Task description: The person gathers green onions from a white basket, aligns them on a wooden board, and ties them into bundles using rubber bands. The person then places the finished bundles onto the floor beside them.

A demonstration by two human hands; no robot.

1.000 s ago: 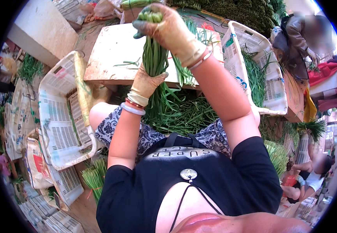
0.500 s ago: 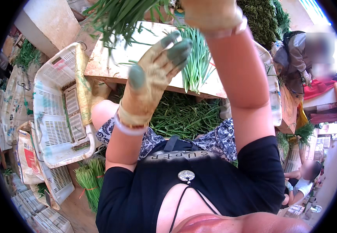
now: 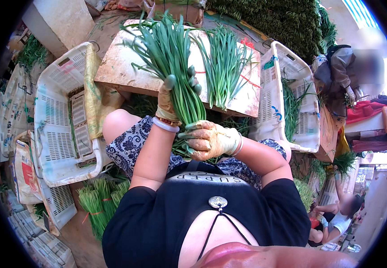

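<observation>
A loose bunch of garlic chives (image 3: 175, 60) slants across in front of me, its long leaves fanning out over the white board (image 3: 111, 73). My left hand (image 3: 169, 96), in a yellowish glove with green fingertips, wraps round the middle of the bunch. Lower down, my right hand (image 3: 213, 139), gloved likewise, is closed round the stem ends and hides their tips. A second pile of chives (image 3: 227, 67) lies on the board to the right, beside a red tie (image 3: 249, 81).
White plastic crates stand on either side, one at left (image 3: 55, 134) with a yellow cloth over its edge, one at right (image 3: 307, 134) holding some leaves. Tied green bundles (image 3: 97, 205) stand at lower left. Two people work at the far right.
Both hands have come down toward my lap, the right from high up. The bunch, half out of view earlier, now lies between both hands. The left hand has closed round it.
</observation>
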